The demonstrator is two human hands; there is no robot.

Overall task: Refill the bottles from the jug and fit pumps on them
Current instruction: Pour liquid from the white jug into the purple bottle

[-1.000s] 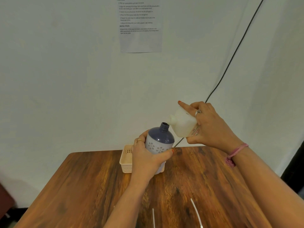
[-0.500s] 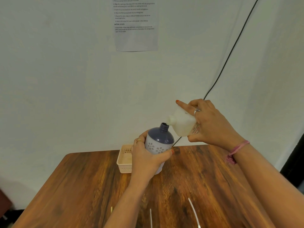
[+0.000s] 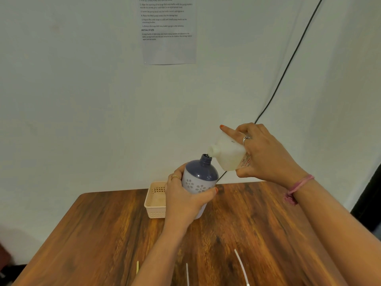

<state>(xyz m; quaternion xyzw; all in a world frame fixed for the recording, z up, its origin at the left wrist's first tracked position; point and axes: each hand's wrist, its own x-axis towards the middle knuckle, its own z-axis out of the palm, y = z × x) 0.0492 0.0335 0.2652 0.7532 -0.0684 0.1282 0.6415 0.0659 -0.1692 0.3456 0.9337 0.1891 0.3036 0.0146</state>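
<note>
My left hand (image 3: 185, 201) grips a purple and white bottle (image 3: 200, 178) with a flower pattern, holding it upright above the table with its neck open. My right hand (image 3: 266, 153) holds a white translucent jug (image 3: 226, 153) tipped to the left, index finger stretched along its top. The jug's spout sits right at the bottle's open mouth, and a thin stream seems to pass between them. No pump is fitted on the bottle.
A cream plastic basket (image 3: 154, 205) stands on the wooden table (image 3: 247, 223) behind my left hand. Thin tubes, two white (image 3: 241, 265) and one yellowish (image 3: 137, 266), lie near the front edge. A black cable (image 3: 288, 65) runs down the wall, and a printed sheet (image 3: 168, 29) hangs above.
The jug's spout has come down a little closer to the bottle's mouth. The view has shifted slightly; both hands keep their hold.
</note>
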